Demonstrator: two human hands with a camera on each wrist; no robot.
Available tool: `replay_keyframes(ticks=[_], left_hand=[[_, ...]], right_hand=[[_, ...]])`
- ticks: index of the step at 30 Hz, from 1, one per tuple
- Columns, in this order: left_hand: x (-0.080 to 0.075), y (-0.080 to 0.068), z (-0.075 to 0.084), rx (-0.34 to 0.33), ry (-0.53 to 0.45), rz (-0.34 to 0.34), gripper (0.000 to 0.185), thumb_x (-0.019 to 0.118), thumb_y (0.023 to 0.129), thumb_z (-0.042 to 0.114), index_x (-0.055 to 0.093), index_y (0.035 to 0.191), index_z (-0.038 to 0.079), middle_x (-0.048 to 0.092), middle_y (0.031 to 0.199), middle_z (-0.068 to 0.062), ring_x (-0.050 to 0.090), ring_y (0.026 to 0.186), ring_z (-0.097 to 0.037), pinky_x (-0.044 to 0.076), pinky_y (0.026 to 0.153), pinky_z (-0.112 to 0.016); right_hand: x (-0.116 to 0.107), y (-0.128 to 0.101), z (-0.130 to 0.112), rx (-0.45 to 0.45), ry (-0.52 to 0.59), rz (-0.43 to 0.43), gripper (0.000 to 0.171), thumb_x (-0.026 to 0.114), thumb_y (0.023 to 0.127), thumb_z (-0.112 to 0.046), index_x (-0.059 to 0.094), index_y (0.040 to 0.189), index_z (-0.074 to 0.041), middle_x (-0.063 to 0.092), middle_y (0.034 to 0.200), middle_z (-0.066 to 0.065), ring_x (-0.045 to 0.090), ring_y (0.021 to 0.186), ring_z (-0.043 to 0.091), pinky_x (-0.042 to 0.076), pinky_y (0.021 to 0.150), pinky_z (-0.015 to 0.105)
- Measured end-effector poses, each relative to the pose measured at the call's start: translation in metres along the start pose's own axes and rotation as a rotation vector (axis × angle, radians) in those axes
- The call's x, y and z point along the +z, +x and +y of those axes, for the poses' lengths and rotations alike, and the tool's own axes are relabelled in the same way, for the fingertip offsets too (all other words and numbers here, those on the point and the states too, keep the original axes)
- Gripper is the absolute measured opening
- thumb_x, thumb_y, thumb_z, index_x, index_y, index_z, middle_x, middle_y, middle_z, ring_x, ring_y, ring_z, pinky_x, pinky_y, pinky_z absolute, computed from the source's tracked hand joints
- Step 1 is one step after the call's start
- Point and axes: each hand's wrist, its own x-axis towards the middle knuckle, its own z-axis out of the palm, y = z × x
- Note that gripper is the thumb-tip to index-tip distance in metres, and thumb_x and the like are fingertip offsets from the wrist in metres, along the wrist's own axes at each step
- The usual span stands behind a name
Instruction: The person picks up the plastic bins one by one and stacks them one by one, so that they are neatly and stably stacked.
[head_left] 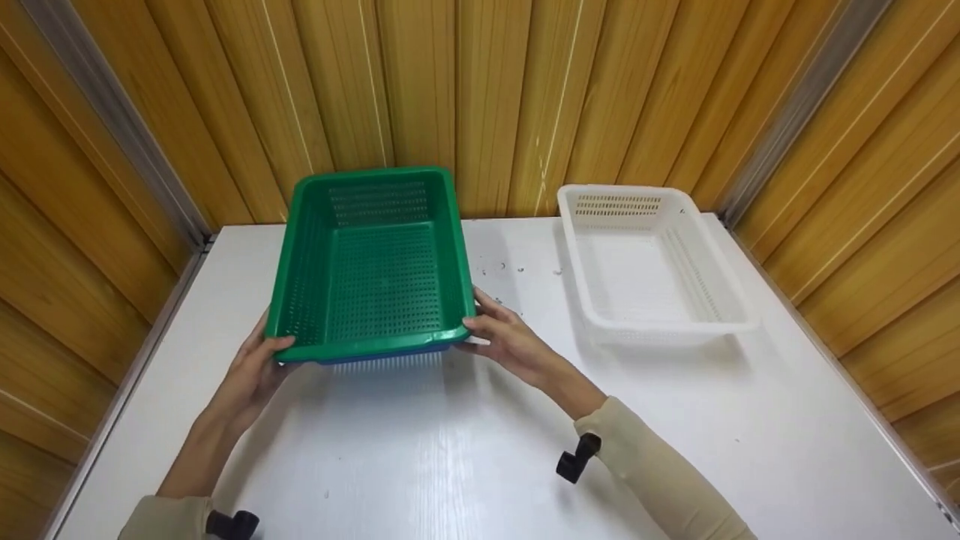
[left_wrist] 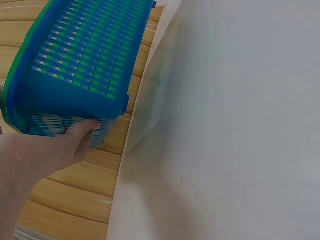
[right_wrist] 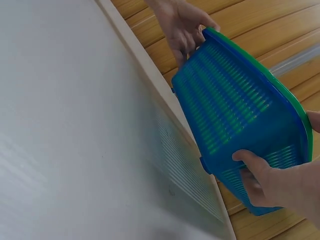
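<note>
A green plastic basket (head_left: 382, 281) sits nested inside a blue basket (left_wrist: 75, 95), whose slotted side shows in both wrist views. The pair is held up off the white table, tilted so that the green inside faces me. My left hand (head_left: 251, 375) grips the near left corner, thumb over the green rim and fingers beneath on the blue wall. At the near right corner my right hand (head_left: 517, 345) holds on the same way, its fingers spread against the blue wall in the right wrist view. Nothing lies inside the green basket.
A white basket (head_left: 727, 328) stands on the white table (head_left: 375, 465) to the right, with nothing in it. Corrugated wood-look panels (head_left: 495, 105) wall in the back and both sides. Small dark marks dot the table between the baskets.
</note>
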Motion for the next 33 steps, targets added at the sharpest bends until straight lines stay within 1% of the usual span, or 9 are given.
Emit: replay_keyframes(ticks=[4,7,12,15,17,21,27,29,33], left_hand=[[0.010,0.010,-0.004,-0.024,-0.021,-0.004,0.073,0.045,0.108,0.016,0.002,0.165,0.036,0.003,0.174,-0.005,0.011,0.160,-0.031,0.031,0.122,-0.035],[0.017,0.018,-0.008,-0.024,-0.037,-0.010,0.074,0.045,0.108,0.014,0.003,0.165,0.035,0.003,0.174,-0.005,0.010,0.160,-0.030,0.021,0.126,-0.044],[0.028,0.031,-0.016,-0.042,-0.055,-0.011,0.075,0.046,0.107,0.012,0.004,0.165,0.034,0.003,0.174,-0.004,0.008,0.161,-0.029,0.018,0.128,-0.047],[0.033,0.037,-0.022,-0.067,-0.052,-0.006,0.075,0.046,0.106,0.013,0.005,0.165,0.034,0.002,0.174,-0.004,0.006,0.161,-0.030,0.017,0.129,-0.048],[0.036,0.040,-0.026,-0.078,-0.055,-0.005,0.075,0.047,0.106,0.013,0.005,0.165,0.034,0.001,0.174,-0.005,0.005,0.161,-0.030,0.015,0.129,-0.049],[0.038,0.043,-0.032,-0.093,-0.050,0.004,0.076,0.048,0.106,0.014,0.006,0.165,0.034,0.003,0.174,-0.005,0.007,0.161,-0.031,0.016,0.129,-0.050],[0.046,0.050,-0.039,-0.101,-0.042,0.020,0.078,0.049,0.105,0.015,0.004,0.165,0.035,0.006,0.174,-0.005,0.010,0.161,-0.031,0.017,0.129,-0.050],[0.051,0.054,-0.041,-0.097,-0.037,0.011,0.078,0.049,0.105,0.016,0.003,0.165,0.036,0.005,0.174,-0.005,0.009,0.161,-0.031,0.016,0.129,-0.050],[0.059,0.062,-0.045,-0.091,-0.011,-0.008,0.078,0.049,0.106,0.020,0.002,0.165,0.039,0.002,0.174,-0.004,0.006,0.161,-0.031,0.013,0.129,-0.053]], right_hand=[[-0.011,-0.005,-0.004,0.007,-0.007,0.020,0.071,0.053,0.101,-0.009,0.023,0.164,-0.024,0.027,0.165,0.021,0.036,0.147,0.044,0.033,0.121,0.058],[-0.019,-0.008,-0.007,0.009,-0.009,0.035,0.071,0.053,0.101,-0.009,0.023,0.164,-0.023,0.026,0.165,0.022,0.038,0.145,0.043,0.033,0.121,0.059],[-0.034,-0.015,-0.009,0.022,-0.020,0.062,0.069,0.050,0.101,-0.010,0.023,0.164,-0.021,0.025,0.165,0.024,0.047,0.140,0.037,0.033,0.121,0.059],[-0.041,-0.019,-0.009,0.028,-0.029,0.070,0.069,0.048,0.102,-0.010,0.021,0.165,-0.018,0.025,0.165,0.025,0.052,0.135,0.032,0.034,0.121,0.059],[-0.045,-0.022,-0.008,0.033,-0.024,0.069,0.069,0.047,0.102,-0.009,0.020,0.165,-0.017,0.024,0.166,0.026,0.054,0.134,0.030,0.033,0.121,0.059],[-0.052,-0.023,-0.004,0.048,-0.011,0.074,0.069,0.047,0.103,-0.010,0.018,0.165,-0.018,0.022,0.167,0.024,0.049,0.140,0.033,0.031,0.122,0.058],[-0.061,-0.026,0.001,0.068,0.030,0.117,0.068,0.046,0.103,-0.009,0.019,0.165,-0.020,0.020,0.168,0.021,0.033,0.150,0.042,0.029,0.124,0.058],[-0.065,-0.028,0.001,0.066,0.038,0.144,0.067,0.046,0.104,-0.009,0.020,0.165,-0.019,0.021,0.168,0.020,0.031,0.151,0.043,0.028,0.124,0.058],[-0.072,-0.032,0.001,0.054,0.029,0.195,0.065,0.045,0.104,-0.010,0.022,0.164,-0.018,0.024,0.166,0.018,0.032,0.151,0.042,0.029,0.124,0.056]])
